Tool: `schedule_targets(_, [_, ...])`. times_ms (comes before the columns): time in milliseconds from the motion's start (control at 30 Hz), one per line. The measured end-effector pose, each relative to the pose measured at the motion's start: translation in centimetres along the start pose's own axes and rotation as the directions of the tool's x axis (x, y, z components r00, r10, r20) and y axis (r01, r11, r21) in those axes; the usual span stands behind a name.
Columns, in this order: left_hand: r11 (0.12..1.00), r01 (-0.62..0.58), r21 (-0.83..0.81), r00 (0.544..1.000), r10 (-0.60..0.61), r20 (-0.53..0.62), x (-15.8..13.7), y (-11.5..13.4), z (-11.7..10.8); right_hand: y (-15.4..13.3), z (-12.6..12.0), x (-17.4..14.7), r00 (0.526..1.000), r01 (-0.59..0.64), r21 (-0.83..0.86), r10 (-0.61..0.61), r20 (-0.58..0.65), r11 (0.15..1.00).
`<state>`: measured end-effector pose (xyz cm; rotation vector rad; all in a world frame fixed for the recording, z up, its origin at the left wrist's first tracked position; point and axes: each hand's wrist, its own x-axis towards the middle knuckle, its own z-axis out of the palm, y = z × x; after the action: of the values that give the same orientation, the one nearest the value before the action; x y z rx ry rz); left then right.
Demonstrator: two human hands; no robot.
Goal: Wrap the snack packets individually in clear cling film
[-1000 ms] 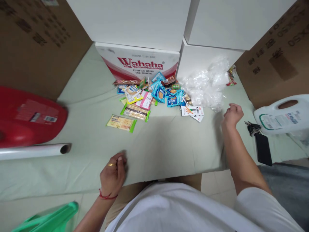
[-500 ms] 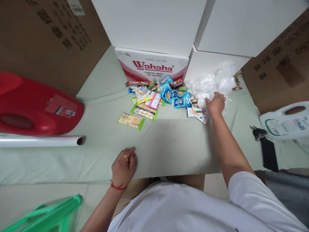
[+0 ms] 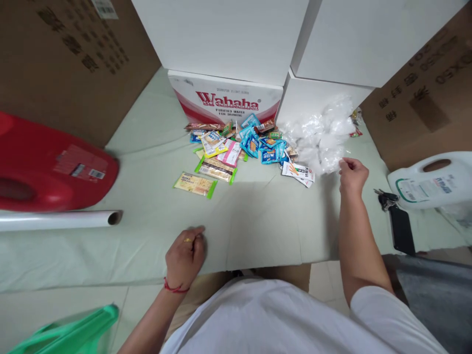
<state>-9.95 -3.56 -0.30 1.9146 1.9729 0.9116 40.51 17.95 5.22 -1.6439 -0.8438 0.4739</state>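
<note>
My right hand (image 3: 354,176) is closed in a pinch at the near right edge of a crumpled clear plastic bag (image 3: 320,135). My left hand (image 3: 185,253), wearing a ring and a red string bracelet, lies on the cloth with its fingers curled, index tip poking out, and nothing in it. Beside the plastic are white snack packets (image 3: 298,171). Small blue snack packets (image 3: 272,153) overlap in the middle of the pile, with a pink-and-white packet (image 3: 230,153) to their left. A yellow-and-green cracker packet (image 3: 194,184) lies closest to my left hand.
Behind the snacks stands a Wahaha carton (image 3: 226,101). A red jug (image 3: 55,167) and a white roll (image 3: 59,219) are on the left. To the right are a white jug (image 3: 431,182), keys (image 3: 386,200) and a black phone (image 3: 401,230). Brown cartons (image 3: 420,98) flank both sides.
My right hand has moved right and slightly toward me, from on top of the plastic to its edge. The plastic now spreads nearer to me. My left hand stays put.
</note>
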Motion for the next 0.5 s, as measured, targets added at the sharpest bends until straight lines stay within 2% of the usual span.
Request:
schedule_targets(67, [0.999, 0.026, -0.045, 1.0, -0.026, -0.001, 0.1, 0.3, -0.2, -0.2, 0.0, -1.4, 0.995, 0.076, 0.035, -0.074, -0.062, 0.996])
schedule_targets(167, [0.988, 0.094, -0.119, 0.995, -0.096, -0.007, 0.3, 1.2, -0.3, -0.5, 0.7, -3.7, 0.989, 0.147, -0.036, -0.148, -0.024, 0.988])
schedule_targets(333, [0.933, 0.169, -0.317, 0.985, -0.151, 0.08, 1.8, 4.5, 0.7, -1.6, 1.9, -6.9, 0.977, 0.197, -0.076, -0.202, -0.07, 0.978])
schedule_targets(400, [0.864, 0.222, -0.453, 0.972, -0.161, 0.171, 3.2, 6.8, 1.8, -2.3, 2.2, -7.9, 0.97, 0.227, -0.106, -0.234, -0.061, 0.968])
schedule_targets(500, [0.657, 0.367, -0.659, 0.92, -0.153, 0.359, 6.6, 11.3, 4.2, -3.4, 2.6, -9.7, 0.96, 0.275, -0.144, -0.281, -0.022, 0.951])
